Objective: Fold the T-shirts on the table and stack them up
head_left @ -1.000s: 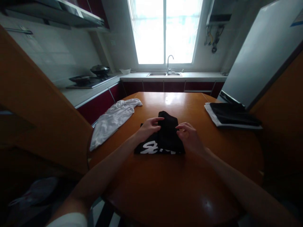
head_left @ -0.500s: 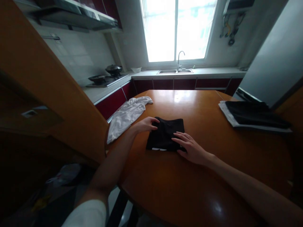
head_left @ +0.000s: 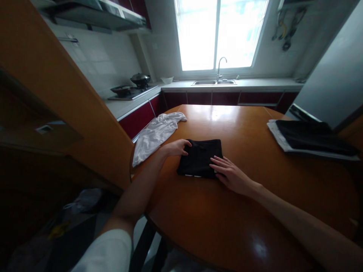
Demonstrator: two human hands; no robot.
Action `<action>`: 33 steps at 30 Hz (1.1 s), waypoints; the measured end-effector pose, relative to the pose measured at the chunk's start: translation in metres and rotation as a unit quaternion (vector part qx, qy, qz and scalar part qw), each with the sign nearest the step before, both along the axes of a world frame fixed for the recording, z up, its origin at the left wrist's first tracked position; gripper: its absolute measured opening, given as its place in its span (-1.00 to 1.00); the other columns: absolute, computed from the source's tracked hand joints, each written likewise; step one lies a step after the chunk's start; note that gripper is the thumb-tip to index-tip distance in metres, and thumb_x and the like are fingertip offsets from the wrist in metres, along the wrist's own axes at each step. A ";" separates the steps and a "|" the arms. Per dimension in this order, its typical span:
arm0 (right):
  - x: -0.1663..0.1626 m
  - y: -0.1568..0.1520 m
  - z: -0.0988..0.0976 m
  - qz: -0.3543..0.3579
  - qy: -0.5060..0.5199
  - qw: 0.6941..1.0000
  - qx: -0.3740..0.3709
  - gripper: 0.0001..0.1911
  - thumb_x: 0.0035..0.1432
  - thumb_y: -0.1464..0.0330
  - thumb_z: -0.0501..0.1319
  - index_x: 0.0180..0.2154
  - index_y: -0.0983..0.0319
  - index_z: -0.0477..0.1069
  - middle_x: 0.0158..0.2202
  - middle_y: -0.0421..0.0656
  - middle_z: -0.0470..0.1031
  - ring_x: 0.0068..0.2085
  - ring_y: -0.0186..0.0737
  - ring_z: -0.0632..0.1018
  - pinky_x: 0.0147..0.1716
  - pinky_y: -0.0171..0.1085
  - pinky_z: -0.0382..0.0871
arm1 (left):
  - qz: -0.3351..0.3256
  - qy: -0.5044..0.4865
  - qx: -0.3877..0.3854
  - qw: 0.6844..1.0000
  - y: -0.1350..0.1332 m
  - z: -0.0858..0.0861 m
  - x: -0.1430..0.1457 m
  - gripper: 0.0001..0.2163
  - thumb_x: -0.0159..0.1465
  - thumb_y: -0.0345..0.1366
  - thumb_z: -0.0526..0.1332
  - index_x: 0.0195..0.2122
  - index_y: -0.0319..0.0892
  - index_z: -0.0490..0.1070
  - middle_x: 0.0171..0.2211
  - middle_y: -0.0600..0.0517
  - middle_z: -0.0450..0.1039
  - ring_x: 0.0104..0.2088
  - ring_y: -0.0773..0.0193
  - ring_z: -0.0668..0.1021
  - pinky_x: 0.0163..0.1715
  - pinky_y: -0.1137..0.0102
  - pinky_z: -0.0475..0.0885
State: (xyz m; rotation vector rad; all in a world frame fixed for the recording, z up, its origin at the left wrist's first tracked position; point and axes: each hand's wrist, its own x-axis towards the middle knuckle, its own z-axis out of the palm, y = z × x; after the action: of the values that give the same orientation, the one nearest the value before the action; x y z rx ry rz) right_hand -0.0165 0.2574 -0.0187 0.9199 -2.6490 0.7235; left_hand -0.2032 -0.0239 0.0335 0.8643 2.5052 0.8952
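A folded black cloth (head_left: 200, 159), probably a garment, lies flat as a rough square on the wooden table. Small white marks show along its near edge. My left hand (head_left: 178, 147) touches the cloth's upper left edge, thumb and forefinger apart; its other fingers are partly hidden. Across the right edge rests my right hand (head_left: 231, 175), fingers stretched out and lying flat on the fabric, with nothing gripped.
A crumpled shiny white garment (head_left: 155, 136) lies at the table's left edge. On the right is a stack of folded black and white cloths (head_left: 309, 136). Beyond the table (head_left: 210, 219) are a counter with a sink (head_left: 205, 82) and a stove with pans (head_left: 141, 79).
The black cloth looks flatter and squarer, and less white shows along its near edge. Both hands stay on it with little movement. The camera view has shifted slightly.
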 end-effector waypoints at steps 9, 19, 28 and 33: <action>-0.009 0.015 0.003 -0.076 0.001 0.996 -0.041 -0.46 0.43 0.34 -0.05 0.39 0.11 0.17 0.42 -0.06 0.14 0.44 -0.06 0.11 0.38 0.15 0.04 | -0.019 0.034 -0.032 0.999 -0.003 -0.003 0.002 -0.40 -0.07 -0.39 0.42 0.08 -0.19 0.48 -0.35 0.08 0.44 -0.34 0.22 0.48 -0.31 0.41 0.35; -0.009 0.010 -0.008 -0.095 -0.071 0.992 0.035 -0.41 0.45 0.17 -0.03 0.41 0.16 0.10 0.46 -0.02 -0.01 0.46 -0.04 0.01 0.39 0.15 -0.06 | 0.078 0.250 -0.049 0.964 0.026 -0.010 0.016 -0.47 0.34 -0.22 0.19 0.32 -0.24 0.25 0.23 -0.24 0.29 0.23 -0.03 0.39 0.26 0.20 0.23; -0.011 0.005 -0.021 -0.110 -0.066 0.989 0.076 -0.33 0.42 0.09 0.00 0.44 0.16 0.02 0.47 0.03 -0.07 0.46 0.00 -0.02 0.38 0.20 -0.12 | -0.026 0.231 -0.136 0.963 0.057 -0.055 0.023 -0.42 0.47 0.04 -0.06 0.45 -0.05 0.02 0.48 -0.13 -0.11 0.47 -0.07 -0.08 0.36 -0.14 -0.19; -0.017 0.009 -0.017 -0.129 -0.078 0.988 0.036 -0.34 0.43 0.08 -0.04 0.44 0.17 0.02 0.47 0.02 -0.04 0.46 -0.02 0.00 0.38 0.17 -0.09 | -0.025 0.245 -0.142 0.959 0.055 -0.057 0.024 -0.40 0.47 0.06 -0.09 0.46 -0.06 -0.01 0.48 -0.13 -0.11 0.47 -0.08 -0.09 0.35 -0.17 -0.20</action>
State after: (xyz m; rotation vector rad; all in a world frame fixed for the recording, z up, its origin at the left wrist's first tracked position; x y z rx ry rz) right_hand -0.0332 0.2660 -0.0358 0.5383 -2.8758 0.6653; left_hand -0.1792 0.0307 -0.0236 1.1524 2.9082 0.3078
